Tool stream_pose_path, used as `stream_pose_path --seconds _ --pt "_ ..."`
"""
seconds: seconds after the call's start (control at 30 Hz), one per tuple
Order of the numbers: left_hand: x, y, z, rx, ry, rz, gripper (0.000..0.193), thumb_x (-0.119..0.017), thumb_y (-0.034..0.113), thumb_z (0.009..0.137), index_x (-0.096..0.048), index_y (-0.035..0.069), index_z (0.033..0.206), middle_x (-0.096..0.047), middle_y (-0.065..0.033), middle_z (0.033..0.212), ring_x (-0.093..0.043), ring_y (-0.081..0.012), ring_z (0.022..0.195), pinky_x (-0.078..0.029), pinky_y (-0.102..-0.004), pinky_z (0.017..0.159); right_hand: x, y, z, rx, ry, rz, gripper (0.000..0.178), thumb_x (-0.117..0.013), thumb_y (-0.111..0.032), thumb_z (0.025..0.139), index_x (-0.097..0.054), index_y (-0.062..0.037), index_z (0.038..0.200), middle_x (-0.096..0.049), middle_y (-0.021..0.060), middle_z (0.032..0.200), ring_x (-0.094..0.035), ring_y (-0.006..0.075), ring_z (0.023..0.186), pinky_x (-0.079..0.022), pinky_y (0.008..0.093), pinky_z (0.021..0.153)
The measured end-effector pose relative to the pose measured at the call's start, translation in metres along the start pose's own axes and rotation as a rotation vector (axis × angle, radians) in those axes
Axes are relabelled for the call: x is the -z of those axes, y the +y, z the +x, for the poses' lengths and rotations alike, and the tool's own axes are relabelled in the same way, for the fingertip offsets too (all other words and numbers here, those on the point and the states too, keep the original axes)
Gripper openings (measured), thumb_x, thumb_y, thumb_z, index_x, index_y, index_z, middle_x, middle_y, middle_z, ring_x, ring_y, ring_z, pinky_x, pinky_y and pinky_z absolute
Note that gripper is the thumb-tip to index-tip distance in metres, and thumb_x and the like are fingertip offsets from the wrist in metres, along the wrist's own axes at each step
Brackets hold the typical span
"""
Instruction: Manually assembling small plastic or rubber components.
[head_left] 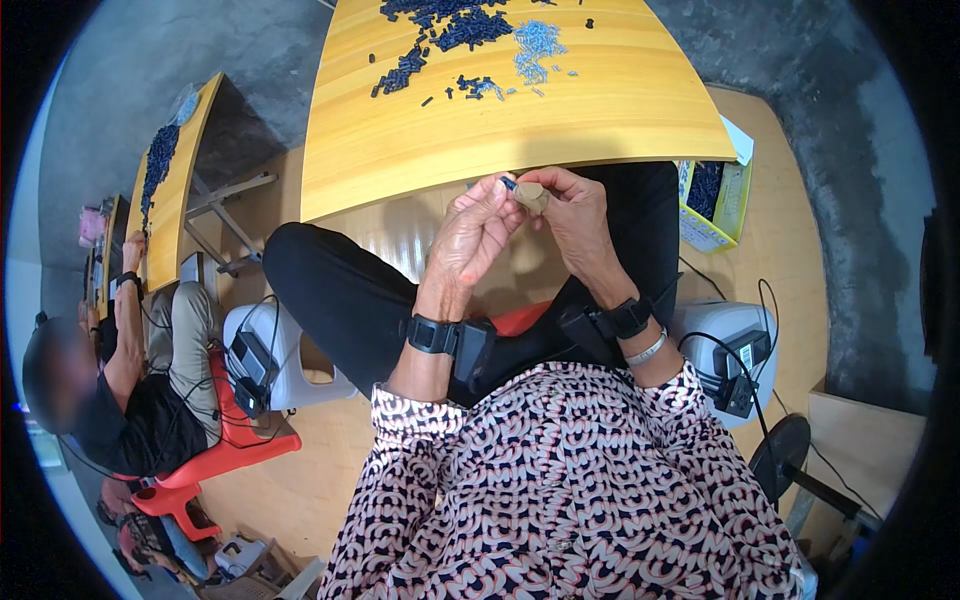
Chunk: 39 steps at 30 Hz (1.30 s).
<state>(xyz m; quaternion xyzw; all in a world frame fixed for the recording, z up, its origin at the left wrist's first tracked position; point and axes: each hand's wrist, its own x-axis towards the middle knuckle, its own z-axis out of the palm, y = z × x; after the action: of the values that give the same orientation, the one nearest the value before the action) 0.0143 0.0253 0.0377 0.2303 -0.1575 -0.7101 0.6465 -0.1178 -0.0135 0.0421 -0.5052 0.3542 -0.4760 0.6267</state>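
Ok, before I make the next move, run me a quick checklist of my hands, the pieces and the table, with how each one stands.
1. Small dark piece at the fingertips of the left hand: ok.
2. Right hand brought up close to the left: ok, both at the near edge of the table.
3. Join or fit of the small dark piece: cannot tell, too small and partly covered.
4. Dark pile and silvery pile on the table: ok, side by side.
5. All loose pieces gathered into piles: not ok, one dark stray lies apart, among others.
6. Yellow box stocked: ok, dark pieces show inside.
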Motion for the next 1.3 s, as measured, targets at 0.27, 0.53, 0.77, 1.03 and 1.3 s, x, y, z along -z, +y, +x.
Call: stream_pose_path --seconds 0.27,0.53,0.77,1.03,1.3 --pt "-0.007 0.0 -0.001 0.059 -0.121 -0.053 0.015 -0.053 0.006 0.087 -0.052 -0.002 0.099 -0.057 -0.004 0.083 -0.052 -0.0082 0.07 -0.045 -0.0206 0.064 0.004 -0.004 -0.006 -0.085 -0.072 0.212 0.016 -0.064 -0.012 0.08 -0.064 0.0009 0.09 -0.061 0.0011 0.072 -0.05 0.0046 0.057 -0.041 0.0182 0.05" --pt "-0.014 -0.002 -0.003 0.025 -0.076 -0.02 0.014 -0.054 0.008 0.087 -0.053 -0.001 0.098 -0.057 -0.0019 0.08 -0.052 -0.0071 0.069 -0.044 -0.0204 0.064 0.003 -0.008 -0.006 -0.043 -0.047 0.113 0.014 -0.063 -0.011 0.081 -0.064 0.0007 0.088 -0.06 0.0004 0.069 -0.049 0.0039 0.054 -0.04 0.0173 0.048" --pt "-0.008 -0.007 0.0 -0.051 0.03 0.103 0.012 -0.057 0.011 0.085 -0.058 0.003 0.095 -0.058 0.0014 0.082 -0.051 -0.0058 0.068 -0.043 -0.0201 0.066 0.001 -0.005 -0.004 -0.008 0.004 -0.041 0.012 -0.062 -0.009 0.081 -0.063 0.0016 0.086 -0.06 0.0011 0.07 -0.051 0.0052 0.056 -0.041 0.0177 0.049" --pt "-0.01 0.0 -0.004 -0.04 0.085 0.037 0.012 -0.059 0.012 0.085 -0.059 0.004 0.094 -0.057 0.0004 0.078 -0.053 -0.0079 0.069 -0.044 -0.0217 0.066 -0.013 -0.015 -0.001 0.17 0.035 -0.272 0.008 -0.057 0.002 0.075 -0.061 0.0025 0.082 -0.062 0.0032 0.068 -0.056 0.0054 0.061 -0.043 0.019 0.053" --pt "-0.001 0.005 -0.004 -0.008 -0.074 -0.198 0.013 -0.058 0.009 0.084 -0.056 0.002 0.095 -0.057 -0.0037 0.087 -0.052 -0.0111 0.079 -0.046 -0.0221 0.07 -0.002 -0.036 0.018 0.034 -0.182 -0.301 0.014 -0.055 -0.002 0.077 -0.063 0.0008 0.089 -0.061 0.0012 0.07 -0.052 0.0041 0.059 -0.042 0.0184 0.053"
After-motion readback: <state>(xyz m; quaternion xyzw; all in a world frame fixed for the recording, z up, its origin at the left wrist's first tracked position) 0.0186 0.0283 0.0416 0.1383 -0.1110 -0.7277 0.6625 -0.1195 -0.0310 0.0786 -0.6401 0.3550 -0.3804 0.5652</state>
